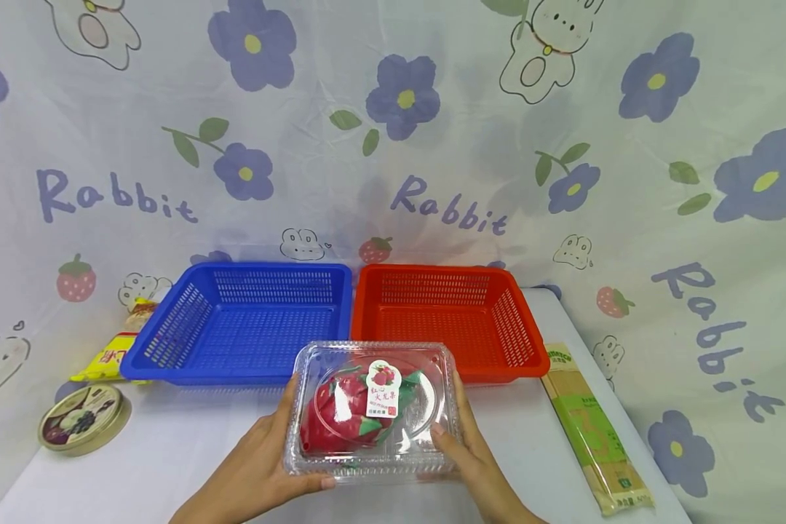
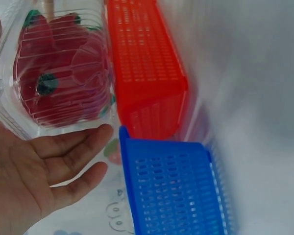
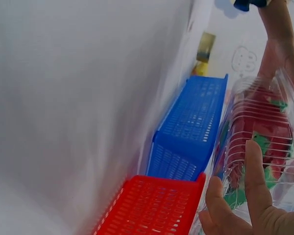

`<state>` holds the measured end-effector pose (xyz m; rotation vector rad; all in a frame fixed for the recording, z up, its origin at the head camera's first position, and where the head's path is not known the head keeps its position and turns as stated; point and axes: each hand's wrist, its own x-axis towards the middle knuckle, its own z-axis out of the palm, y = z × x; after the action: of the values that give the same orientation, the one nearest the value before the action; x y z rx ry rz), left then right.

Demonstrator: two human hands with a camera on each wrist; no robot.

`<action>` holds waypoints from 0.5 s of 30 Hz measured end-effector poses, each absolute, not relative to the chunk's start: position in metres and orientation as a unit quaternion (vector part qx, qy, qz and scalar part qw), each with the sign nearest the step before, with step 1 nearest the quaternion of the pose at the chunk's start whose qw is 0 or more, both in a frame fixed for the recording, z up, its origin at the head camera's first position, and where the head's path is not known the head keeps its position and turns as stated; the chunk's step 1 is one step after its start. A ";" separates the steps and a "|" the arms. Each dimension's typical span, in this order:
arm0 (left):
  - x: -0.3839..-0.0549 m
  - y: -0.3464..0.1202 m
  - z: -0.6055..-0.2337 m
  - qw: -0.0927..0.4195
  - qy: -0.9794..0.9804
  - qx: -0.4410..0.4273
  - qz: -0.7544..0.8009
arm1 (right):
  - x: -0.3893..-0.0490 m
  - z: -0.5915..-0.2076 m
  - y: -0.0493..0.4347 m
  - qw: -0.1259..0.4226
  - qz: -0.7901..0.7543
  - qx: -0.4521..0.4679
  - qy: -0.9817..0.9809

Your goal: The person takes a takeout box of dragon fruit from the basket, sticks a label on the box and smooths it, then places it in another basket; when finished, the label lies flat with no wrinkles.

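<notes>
A clear plastic clamshell box (image 1: 409,442) is held up above the front of the table, its lid facing up. Inside lies a red dragon fruit (image 1: 334,415) with green tips, and a white label (image 1: 381,400) is stuck on the lid. My left hand (image 1: 252,460) holds the box by its left side, thumb at the near edge. On the opposite side my right hand (image 1: 478,455) grips it, with the thumb over the lid's edge. Both wrist views show fingers along the box's ribbed wall; parts of the far fingers are hidden behind it in the head view.
Behind the box stand a blue basket (image 1: 236,375) and, to its right, a red basket (image 1: 530,342). A round tin (image 1: 81,418) and a yellow packet (image 1: 108,360) sit at the left. A long noodle packet (image 1: 592,429) lies along the right edge.
</notes>
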<state>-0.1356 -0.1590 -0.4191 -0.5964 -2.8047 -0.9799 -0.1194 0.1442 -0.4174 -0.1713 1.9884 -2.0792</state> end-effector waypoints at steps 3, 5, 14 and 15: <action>-0.136 -0.158 -0.418 0.045 -0.925 -0.187 -0.328 | -0.120 -0.415 0.145 0.147 -0.732 -0.053 0.663; -0.137 -0.157 -0.417 0.044 -0.927 -0.182 -0.326 | -0.121 -0.414 0.145 0.149 -0.735 -0.053 0.660; -0.137 -0.154 -0.416 0.040 -0.938 -0.154 -0.310 | -0.124 -0.413 0.146 0.145 -0.742 -0.045 0.653; -0.136 -0.154 -0.416 0.037 -0.939 -0.148 -0.307 | -0.124 -0.413 0.146 0.145 -0.743 -0.045 0.652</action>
<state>-0.1363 -0.1537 -0.4156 -0.4554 -2.8826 -0.9421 -0.1241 0.1459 -0.4133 -0.1295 1.8776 -2.1423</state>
